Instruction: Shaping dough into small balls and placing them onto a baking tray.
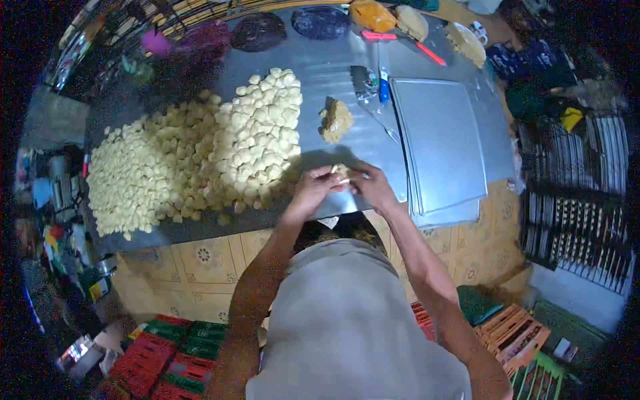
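Close to the table's near edge, my left hand (312, 192) and my right hand (375, 189) come together, fingers closed round a small pale piece of dough (341, 171). The fingers partly cover it. Just beyond them, a crumbly tan lump (338, 122), like a filling paste, rests on the metal table (319, 157). Left of my hands spreads a wide bed of small pale dough pieces (267, 127), its nearest pieces close to my left hand.
Flat metal trays (443, 143) are stacked on the right. Beyond the lump lie a blue-handled tool (384, 87), a dark scraper (362, 81) and a red-handled knife (430, 53). Wrapped bundles (321, 24) line the far edge. Plastic crates (143, 360) stand on the floor behind; racked trays (577, 233) stand right.
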A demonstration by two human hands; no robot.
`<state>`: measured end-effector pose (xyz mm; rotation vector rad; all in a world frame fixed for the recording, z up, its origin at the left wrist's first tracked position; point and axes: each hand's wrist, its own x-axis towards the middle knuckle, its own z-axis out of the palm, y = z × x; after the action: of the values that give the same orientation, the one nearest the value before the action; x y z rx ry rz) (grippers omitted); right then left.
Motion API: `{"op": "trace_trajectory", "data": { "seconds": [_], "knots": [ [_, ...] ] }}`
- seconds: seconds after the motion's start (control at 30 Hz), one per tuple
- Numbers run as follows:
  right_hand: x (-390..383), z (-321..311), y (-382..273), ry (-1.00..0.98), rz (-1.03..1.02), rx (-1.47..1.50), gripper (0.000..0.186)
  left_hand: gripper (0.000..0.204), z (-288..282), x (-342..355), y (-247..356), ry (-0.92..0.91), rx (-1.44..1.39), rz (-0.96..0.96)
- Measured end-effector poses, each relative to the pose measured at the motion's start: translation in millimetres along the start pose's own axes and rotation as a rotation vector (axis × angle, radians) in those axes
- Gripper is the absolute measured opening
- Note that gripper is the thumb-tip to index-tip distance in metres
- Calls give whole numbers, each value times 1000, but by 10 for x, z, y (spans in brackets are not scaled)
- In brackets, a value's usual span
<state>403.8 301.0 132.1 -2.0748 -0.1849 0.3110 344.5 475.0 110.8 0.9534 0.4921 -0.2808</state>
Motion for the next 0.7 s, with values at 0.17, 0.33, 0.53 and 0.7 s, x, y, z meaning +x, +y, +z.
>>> {"op": "trace_trajectory", "data": {
  "seconds": [0.17,0.33,0.53,0.7],
  "knots": [
    [37,69,-143,-310,137,20,30,26,-189,-66,99,-88,286,18],
    [171,97,-36,-367,73,119,31,22,-252,-52,133,-49,474,76],
    [280,-79,53,-423,-157,23,20,21,-67,34,-155,96,508,159],
    [503,-172,138,-524,-350,-120,17,20,36,140,-542,187,359,92]
  ]
}}
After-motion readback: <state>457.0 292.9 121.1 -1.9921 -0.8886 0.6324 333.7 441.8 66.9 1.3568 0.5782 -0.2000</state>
